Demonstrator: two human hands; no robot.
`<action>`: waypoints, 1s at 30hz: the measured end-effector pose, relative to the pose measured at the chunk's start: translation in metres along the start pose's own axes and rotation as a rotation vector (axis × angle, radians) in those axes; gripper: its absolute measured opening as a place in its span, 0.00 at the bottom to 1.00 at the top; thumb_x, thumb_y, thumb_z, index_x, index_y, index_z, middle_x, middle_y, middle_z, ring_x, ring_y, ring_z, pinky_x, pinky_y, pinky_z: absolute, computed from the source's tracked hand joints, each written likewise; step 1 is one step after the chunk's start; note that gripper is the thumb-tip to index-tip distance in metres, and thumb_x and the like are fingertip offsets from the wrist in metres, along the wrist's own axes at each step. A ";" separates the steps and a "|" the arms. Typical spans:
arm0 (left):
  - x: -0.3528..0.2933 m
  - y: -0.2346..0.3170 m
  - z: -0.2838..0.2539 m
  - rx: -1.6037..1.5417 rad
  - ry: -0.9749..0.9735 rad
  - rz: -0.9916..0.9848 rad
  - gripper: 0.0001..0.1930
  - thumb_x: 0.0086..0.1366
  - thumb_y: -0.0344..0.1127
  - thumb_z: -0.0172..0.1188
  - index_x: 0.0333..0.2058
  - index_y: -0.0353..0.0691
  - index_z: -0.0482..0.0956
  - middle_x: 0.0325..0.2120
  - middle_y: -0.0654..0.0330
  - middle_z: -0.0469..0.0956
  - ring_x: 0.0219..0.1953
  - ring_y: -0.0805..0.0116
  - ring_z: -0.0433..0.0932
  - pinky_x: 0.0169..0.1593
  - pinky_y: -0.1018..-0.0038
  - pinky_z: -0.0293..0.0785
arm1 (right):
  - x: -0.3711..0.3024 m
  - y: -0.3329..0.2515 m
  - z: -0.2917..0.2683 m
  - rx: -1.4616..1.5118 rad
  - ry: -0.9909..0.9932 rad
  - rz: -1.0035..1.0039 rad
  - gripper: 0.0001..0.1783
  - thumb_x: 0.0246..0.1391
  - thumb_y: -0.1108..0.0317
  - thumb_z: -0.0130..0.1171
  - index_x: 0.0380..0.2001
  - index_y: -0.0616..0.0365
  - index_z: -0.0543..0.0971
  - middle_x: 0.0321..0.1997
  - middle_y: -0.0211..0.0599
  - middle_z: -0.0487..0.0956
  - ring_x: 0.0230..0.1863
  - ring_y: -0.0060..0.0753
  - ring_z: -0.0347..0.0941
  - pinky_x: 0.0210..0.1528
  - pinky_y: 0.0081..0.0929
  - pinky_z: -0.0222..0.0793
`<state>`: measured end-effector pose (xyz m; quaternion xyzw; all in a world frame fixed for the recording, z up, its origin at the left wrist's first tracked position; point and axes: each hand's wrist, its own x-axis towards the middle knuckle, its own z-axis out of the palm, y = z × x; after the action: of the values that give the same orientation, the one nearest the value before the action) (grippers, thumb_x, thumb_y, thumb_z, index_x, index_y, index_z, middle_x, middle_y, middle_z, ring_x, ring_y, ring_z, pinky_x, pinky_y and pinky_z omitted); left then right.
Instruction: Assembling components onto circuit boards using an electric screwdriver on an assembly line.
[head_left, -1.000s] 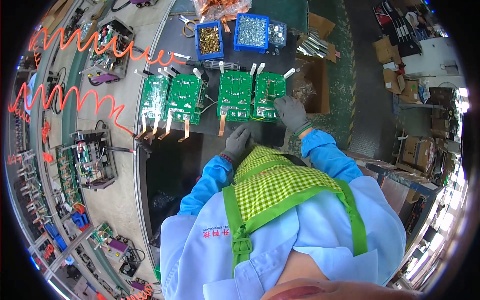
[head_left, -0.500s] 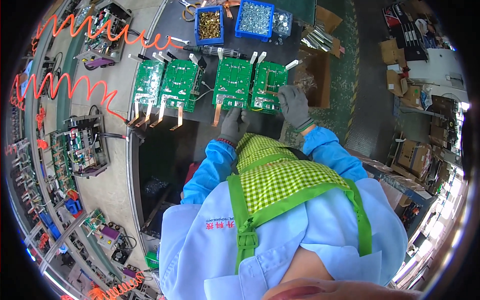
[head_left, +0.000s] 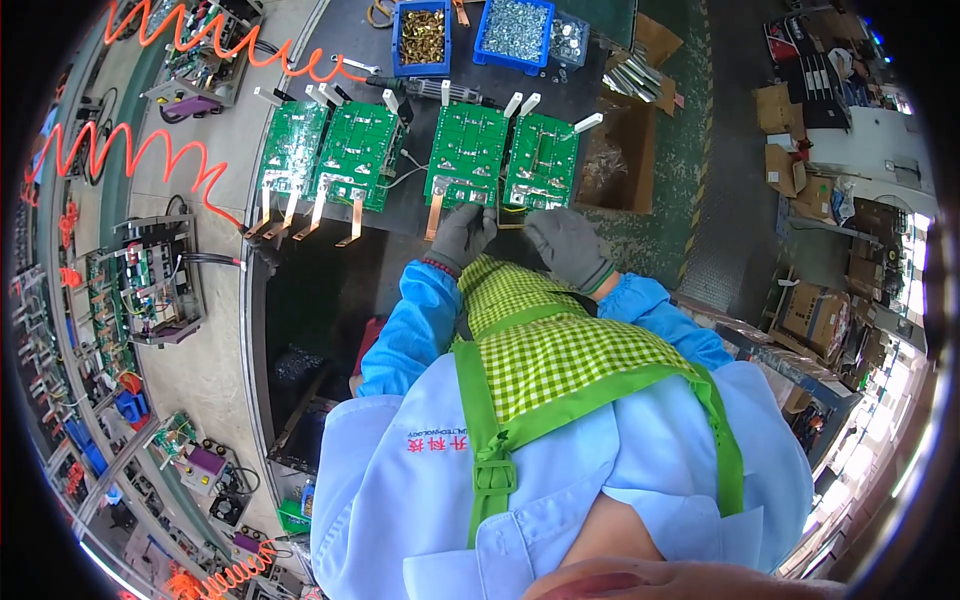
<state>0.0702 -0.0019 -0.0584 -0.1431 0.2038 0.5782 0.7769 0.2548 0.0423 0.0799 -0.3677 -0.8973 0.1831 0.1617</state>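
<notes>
Both my hands wear grey gloves and come together at the near edge of the right-hand pair of green circuit boards. A thin bent copper strip (head_left: pixel 511 227) spans the gap between them. My right hand (head_left: pixel 570 244) is closed on its right end, below the rightmost circuit board (head_left: pixel 543 155). My left hand (head_left: pixel 464 238) has its fingers pinched together at the strip's left side, below the neighbouring circuit board (head_left: pixel 467 145); its fingertips are partly hidden. A flat copper bar (head_left: pixel 434 216) juts from that board beside my left hand.
Two more green boards (head_left: pixel 357 150) with copper bars lie to the left. Behind them are a power screwdriver (head_left: pixel 440 92), a blue bin of brass-coloured fasteners (head_left: pixel 422 40) and a blue bin of silver ones (head_left: pixel 513 32). Orange coiled hoses (head_left: pixel 215 185) hang at left; a cardboard box (head_left: pixel 625 160) stands right.
My right hand has come down and left from over the rightmost board, bringing the copper strip toward me. My left hand has shifted slightly toward it, and its fingers have drawn together.
</notes>
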 end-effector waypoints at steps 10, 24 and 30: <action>-0.018 0.006 0.024 0.177 0.024 -0.072 0.11 0.62 0.35 0.52 0.42 0.38 0.70 0.37 0.53 0.75 0.41 0.59 0.75 0.44 0.59 0.73 | 0.018 -0.017 0.003 -0.324 -0.239 -0.311 0.08 0.47 0.66 0.49 0.32 0.49 0.71 0.28 0.28 0.72 0.34 0.33 0.70 0.30 0.34 0.66; -0.027 0.008 0.030 1.067 -0.204 0.510 0.15 0.54 0.31 0.59 0.40 0.33 0.72 0.35 0.55 0.75 0.37 0.63 0.76 0.41 0.71 0.73 | 0.049 -0.049 0.001 -0.474 -0.372 -0.557 0.04 0.45 0.66 0.50 0.27 0.49 0.72 0.28 0.28 0.74 0.34 0.29 0.70 0.30 0.28 0.64; -0.019 0.007 0.023 0.652 -0.031 0.247 0.20 0.47 0.34 0.63 0.41 0.38 0.75 0.35 0.51 0.76 0.38 0.57 0.76 0.43 0.68 0.72 | 0.045 -0.069 0.006 -0.558 -0.420 -0.480 0.06 0.45 0.66 0.50 0.29 0.51 0.72 0.28 0.30 0.74 0.35 0.31 0.71 0.30 0.28 0.64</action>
<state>0.0623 -0.0058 -0.0293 0.1473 0.3817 0.5745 0.7089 0.1801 0.0270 0.1122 -0.1326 -0.9861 -0.0386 -0.0924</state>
